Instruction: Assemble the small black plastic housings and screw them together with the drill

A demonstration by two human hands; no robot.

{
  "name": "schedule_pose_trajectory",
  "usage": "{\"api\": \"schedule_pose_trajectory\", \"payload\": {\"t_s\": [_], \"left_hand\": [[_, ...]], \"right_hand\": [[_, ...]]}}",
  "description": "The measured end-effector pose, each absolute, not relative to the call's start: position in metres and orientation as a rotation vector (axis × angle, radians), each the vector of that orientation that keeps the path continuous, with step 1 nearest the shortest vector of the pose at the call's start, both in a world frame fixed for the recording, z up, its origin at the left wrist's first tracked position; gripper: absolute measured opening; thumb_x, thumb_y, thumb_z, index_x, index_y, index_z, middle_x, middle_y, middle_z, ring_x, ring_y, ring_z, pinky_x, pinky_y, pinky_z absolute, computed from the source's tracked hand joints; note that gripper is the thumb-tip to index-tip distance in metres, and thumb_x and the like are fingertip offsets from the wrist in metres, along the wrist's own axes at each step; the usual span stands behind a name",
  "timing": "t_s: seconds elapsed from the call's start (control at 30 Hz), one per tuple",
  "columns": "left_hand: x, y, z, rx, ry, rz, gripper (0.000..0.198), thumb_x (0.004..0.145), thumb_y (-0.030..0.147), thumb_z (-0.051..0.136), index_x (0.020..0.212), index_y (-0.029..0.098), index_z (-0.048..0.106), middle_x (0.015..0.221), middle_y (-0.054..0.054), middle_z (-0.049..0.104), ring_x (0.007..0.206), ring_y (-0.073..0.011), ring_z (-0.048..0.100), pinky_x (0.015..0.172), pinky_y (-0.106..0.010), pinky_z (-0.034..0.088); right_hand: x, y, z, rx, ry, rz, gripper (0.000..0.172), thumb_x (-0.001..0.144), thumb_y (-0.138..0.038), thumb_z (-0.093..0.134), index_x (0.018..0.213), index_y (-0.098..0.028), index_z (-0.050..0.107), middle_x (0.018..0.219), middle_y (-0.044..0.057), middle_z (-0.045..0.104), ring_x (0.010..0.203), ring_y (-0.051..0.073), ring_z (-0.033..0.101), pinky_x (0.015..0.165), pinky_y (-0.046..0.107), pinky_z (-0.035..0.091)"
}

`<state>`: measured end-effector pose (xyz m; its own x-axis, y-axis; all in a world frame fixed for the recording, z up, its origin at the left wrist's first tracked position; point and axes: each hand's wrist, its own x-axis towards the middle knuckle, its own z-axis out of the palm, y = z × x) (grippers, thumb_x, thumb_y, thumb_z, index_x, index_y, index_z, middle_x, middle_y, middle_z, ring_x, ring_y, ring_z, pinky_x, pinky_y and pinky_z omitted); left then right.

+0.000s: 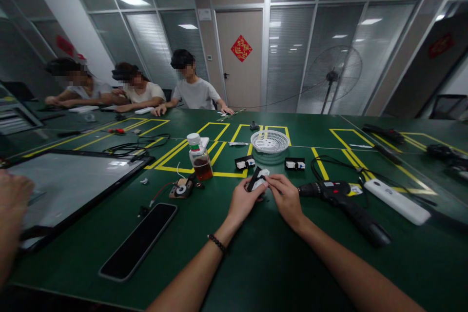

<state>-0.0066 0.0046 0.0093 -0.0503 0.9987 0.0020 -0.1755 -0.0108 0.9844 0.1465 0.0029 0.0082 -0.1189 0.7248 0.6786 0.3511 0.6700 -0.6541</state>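
Note:
Over the near middle of the table, my left hand (243, 201) grips a small black-and-white part (259, 178), its kind too small to make out. My right hand (287, 200) is closed too, fingertips pinched at the right edge of the same part. Just beyond my hands lie two similar black-and-white parts (244, 163), one to the left and another part (294, 164) to the right. A black cordless drill (340, 200) rests right of my right hand, its chuck pointing toward it.
A white plastic basket (269, 142) stands farther back. On the left are a bottle of brown liquid (200, 161), a small motor (182, 188), a phone (141, 241) and a dark-framed panel (84, 185). A white power bank-like bar (397, 200) lies right. Several people sit at the far left.

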Motion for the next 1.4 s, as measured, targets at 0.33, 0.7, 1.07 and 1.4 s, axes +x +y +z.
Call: {"api": "schedule_pose_trajectory", "payload": {"t_s": [0.33, 0.7, 1.07, 1.4], "left_hand": [[-0.009, 0.003, 0.014, 1.025, 1.059, 1.275, 0.046, 0.073, 0.042, 0.074, 0.107, 0.013, 0.066, 0.099, -0.012, 0.069, 0.083, -0.0205, 0.068, 0.063, -0.027, 0.059], [-0.014, 0.004, 0.016, 1.019, 1.047, 1.253, 0.047, 0.074, 0.046, 0.072, 0.109, 0.013, 0.067, 0.103, -0.014, 0.069, 0.083, -0.0208, 0.068, 0.061, -0.025, 0.058], [-0.019, 0.004, 0.018, 0.989, 0.971, 1.182, 0.044, 0.078, 0.043, 0.069, 0.108, 0.012, 0.067, 0.096, -0.012, 0.068, 0.081, -0.0191, 0.067, 0.066, -0.029, 0.06], [-0.019, 0.004, 0.013, 0.935, 0.887, 1.077, 0.043, 0.079, 0.041, 0.068, 0.111, 0.012, 0.065, 0.103, -0.014, 0.068, 0.086, -0.0202, 0.067, 0.074, -0.031, 0.059]], "right_hand": [[0.147, -0.002, 0.015, -0.873, -1.97, 0.304, 0.044, 0.095, -0.015, 0.039, 0.136, -0.026, 0.049, 0.128, 0.011, 0.053, 0.118, 0.025, 0.053, 0.102, 0.042, 0.044], [0.147, -0.002, 0.013, -0.862, -2.07, 0.269, 0.048, 0.092, -0.007, 0.038, 0.137, -0.022, 0.047, 0.132, 0.012, 0.051, 0.122, 0.025, 0.049, 0.105, 0.043, 0.041], [0.148, -0.004, 0.012, -0.81, -2.01, 0.31, 0.045, 0.092, -0.01, 0.041, 0.133, -0.025, 0.051, 0.124, 0.011, 0.054, 0.116, 0.023, 0.052, 0.1, 0.041, 0.043], [0.147, -0.007, 0.017, -0.849, -1.766, 0.554, 0.028, 0.093, -0.02, 0.05, 0.116, -0.024, 0.066, 0.107, 0.007, 0.061, 0.102, 0.02, 0.058, 0.092, 0.034, 0.046]]}}
